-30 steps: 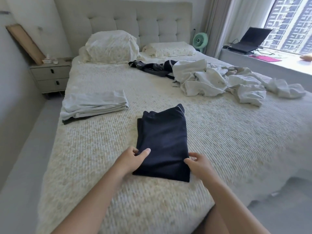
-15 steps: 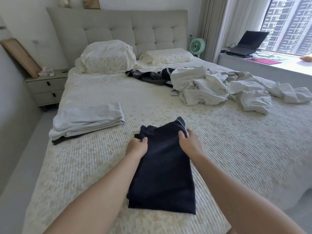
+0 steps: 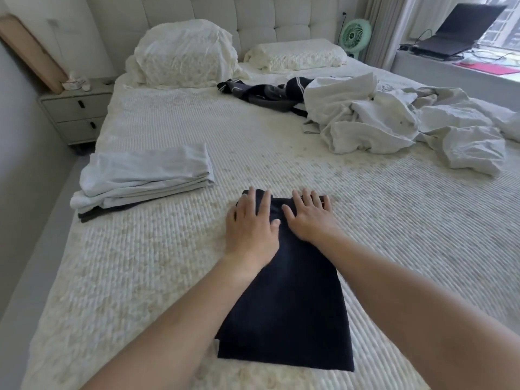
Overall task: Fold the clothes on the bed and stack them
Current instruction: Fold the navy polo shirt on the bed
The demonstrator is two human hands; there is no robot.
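Hands [image 3: 278, 220] press navy garment [image 3: 287, 305] flat (fingers straight)

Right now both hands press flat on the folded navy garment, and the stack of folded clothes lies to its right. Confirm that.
Not quite. The head view shows the stack to the left of the navy garment, not its right. The rest holds: left hand and right hand both press flat on it.

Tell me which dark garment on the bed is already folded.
The navy garment under both hands, a flat rectangle near the bed's foot. The other dark garment, near the pillows, lies crumpled.
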